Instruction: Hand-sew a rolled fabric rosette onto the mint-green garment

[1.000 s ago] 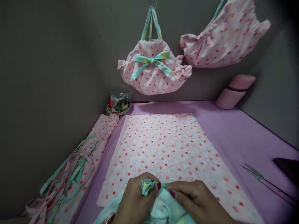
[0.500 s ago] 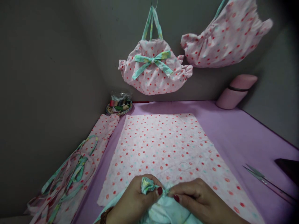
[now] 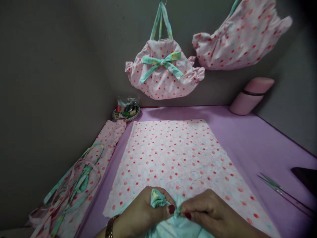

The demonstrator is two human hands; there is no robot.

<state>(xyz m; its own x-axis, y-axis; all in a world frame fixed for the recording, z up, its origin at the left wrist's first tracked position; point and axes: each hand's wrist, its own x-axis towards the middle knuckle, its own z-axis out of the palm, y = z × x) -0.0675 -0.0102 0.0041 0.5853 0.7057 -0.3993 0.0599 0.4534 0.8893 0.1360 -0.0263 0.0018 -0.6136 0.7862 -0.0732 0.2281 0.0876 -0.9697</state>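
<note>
Mint-green fabric (image 3: 180, 228) is bunched at the bottom middle, over the near edge of the pink dotted cloth (image 3: 170, 148). My left hand (image 3: 151, 211) is closed on a gathered part of it, and a crumpled green tuft (image 3: 158, 198) pokes out above the thumb. Close beside it, my right hand (image 3: 208, 211) pinches the same fabric between thumb and fingertips. The two thumbs almost meet at the gather. Whether a needle or thread is between the right fingers I cannot make out.
Scissors (image 3: 277, 188) lie at the right beside a dark object (image 3: 305, 178). A pink bottle (image 3: 250, 96) stands at the back right. Fabric strips (image 3: 79, 178) lie at left, near a basket of thread (image 3: 126, 114). A bow-trimmed bag (image 3: 160, 79) and another dotted bag (image 3: 237, 43) hang behind.
Both hands have shifted slightly lower and to the right, keeping their grip on the gathered green fabric. The camera view has tilted a little.
</note>
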